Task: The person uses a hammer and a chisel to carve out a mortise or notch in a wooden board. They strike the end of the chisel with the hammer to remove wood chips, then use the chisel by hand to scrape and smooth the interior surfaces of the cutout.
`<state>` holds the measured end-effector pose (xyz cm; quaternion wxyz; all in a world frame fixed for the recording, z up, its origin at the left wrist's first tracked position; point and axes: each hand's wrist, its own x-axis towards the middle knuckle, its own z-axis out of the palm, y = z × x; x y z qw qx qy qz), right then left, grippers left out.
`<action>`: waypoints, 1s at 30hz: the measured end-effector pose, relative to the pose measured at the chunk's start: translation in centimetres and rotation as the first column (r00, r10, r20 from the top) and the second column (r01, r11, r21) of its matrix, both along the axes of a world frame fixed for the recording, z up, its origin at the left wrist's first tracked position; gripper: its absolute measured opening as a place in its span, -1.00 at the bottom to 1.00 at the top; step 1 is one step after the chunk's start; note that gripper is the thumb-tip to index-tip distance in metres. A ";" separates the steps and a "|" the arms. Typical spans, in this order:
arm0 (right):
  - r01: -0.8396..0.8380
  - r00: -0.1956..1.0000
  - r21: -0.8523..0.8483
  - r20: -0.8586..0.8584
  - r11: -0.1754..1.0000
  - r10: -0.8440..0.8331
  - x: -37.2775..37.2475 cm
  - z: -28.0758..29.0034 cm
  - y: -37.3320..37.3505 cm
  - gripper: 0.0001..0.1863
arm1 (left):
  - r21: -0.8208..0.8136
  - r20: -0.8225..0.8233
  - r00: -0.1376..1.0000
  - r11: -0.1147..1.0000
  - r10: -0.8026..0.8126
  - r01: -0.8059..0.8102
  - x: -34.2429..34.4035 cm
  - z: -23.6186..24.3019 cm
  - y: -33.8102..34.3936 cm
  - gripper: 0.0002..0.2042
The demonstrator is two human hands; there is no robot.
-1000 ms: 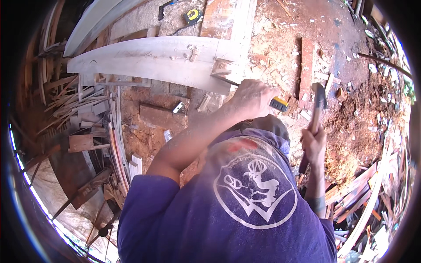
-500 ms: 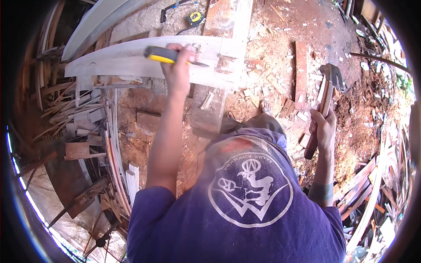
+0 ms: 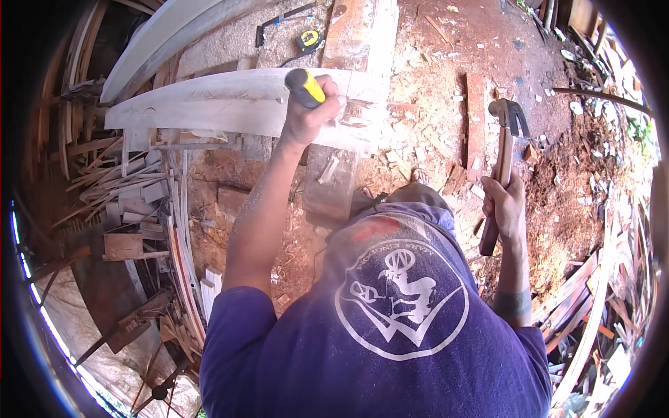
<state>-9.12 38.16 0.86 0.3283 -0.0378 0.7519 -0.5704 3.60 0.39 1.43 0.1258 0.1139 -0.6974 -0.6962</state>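
Observation:
My left hand (image 3: 315, 115) is closed around a chisel (image 3: 304, 88) with a black and yellow handle. The butt of the handle faces up, and my hand hides the blade. Beneath it lies a long, pale, curved wooden board (image 3: 209, 99), with rough cut notches (image 3: 354, 113) near its right end, just right of my hand. In my right hand (image 3: 506, 202) is a hammer (image 3: 507, 150), gripped by its wooden handle. Its dark claw head points up and away, raised over the ground to the right of the board.
A yellow and black tape measure (image 3: 309, 40) and a dark square (image 3: 279, 22) lie beyond the board. Another curved plank (image 3: 150, 49) is at the far left. Scrap sticks (image 3: 115, 181) pile up on the left. Wood chips and a reddish plank (image 3: 476, 122) lie on the dirt ground.
My left hand has turned the chisel from lying sideways to standing handle-up, lower and slightly right by the notches. The hammer has shifted a little to the left.

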 end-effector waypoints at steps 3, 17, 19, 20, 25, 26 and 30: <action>-0.047 0.999 0.014 -0.023 0.999 0.047 -0.4 0.8 -0.9 -0.84 | -0.055 -0.043 0.999 0.998 0.031 -0.034 0.5 -0.6 -0.4 -0.76; -0.373 0.774 0.188 -0.478 0.909 0.416 -2.3 8.1 -8.0 -0.79 | -0.217 -0.124 0.990 0.976 -0.063 0.035 -0.4 -0.8 1.3 -0.82; -0.399 0.684 0.257 -0.555 0.880 0.472 -3.0 9.7 -9.0 -0.81 | -0.145 -0.098 0.992 0.988 -0.074 0.059 -0.6 -0.7 1.2 -0.82; -0.419 0.586 0.324 -0.617 0.848 0.525 -3.3 10.6 -9.5 -0.83 | -0.074 -0.065 0.995 0.994 -0.082 0.077 -0.6 -0.4 1.0 -0.82; -0.390 0.084 -0.012 -0.996 0.921 0.022 -2.7 16.7 -13.9 -0.83 | 0.006 -0.042 0.993 0.994 -0.112 0.112 0.2 -1.7 -1.0 -0.83; -0.393 0.092 -0.058 -0.995 0.918 -0.023 -1.9 17.3 -14.0 -0.81 | 0.033 -0.044 0.992 0.992 -0.116 0.118 0.0 -1.5 -0.9 -0.85; -0.407 0.130 0.685 -0.612 0.605 0.780 -1.2 13.9 -12.5 -0.75 | -0.166 -0.021 1.000 0.986 0.015 -0.018 -0.8 -2.6 0.4 -0.84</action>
